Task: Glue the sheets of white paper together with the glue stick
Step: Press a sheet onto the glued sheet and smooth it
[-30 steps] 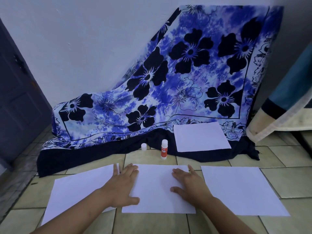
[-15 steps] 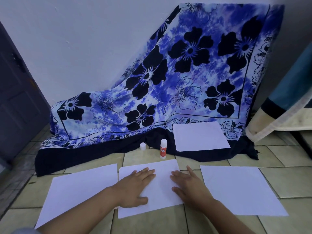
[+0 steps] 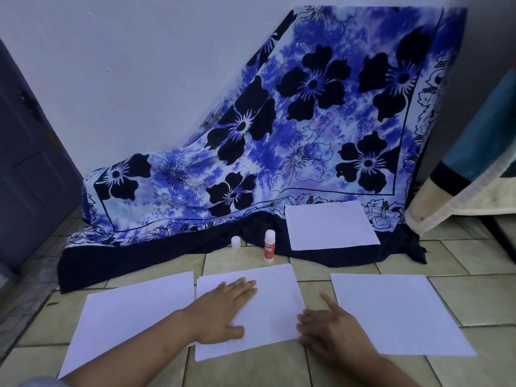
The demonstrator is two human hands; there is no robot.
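Three white sheets lie in a row on the tiled floor: a left sheet (image 3: 125, 317), a middle sheet (image 3: 268, 297) and a right sheet (image 3: 396, 311). The middle sheet is tilted and overlaps the left sheet's right edge. My left hand (image 3: 220, 311) lies flat on the middle sheet, fingers together. My right hand (image 3: 332, 328) rests at that sheet's right edge, fingers spread on the floor. A fourth sheet (image 3: 331, 224) lies further back on the cloth. The red-and-white glue stick (image 3: 269, 246) stands upright behind the middle sheet, with its white cap (image 3: 235, 242) off to its left.
A blue floral cloth (image 3: 293, 135) drapes down the wall onto the floor behind the sheets. A dark door (image 3: 25, 163) is at the left. A mattress or bedding edge (image 3: 469, 174) juts in at the right. Bare tiles lie around the sheets.
The middle sheet has slid left and rotated onto the left sheet's edge. My left hand moved up and right on it; my right hand slid off it to its right edge.
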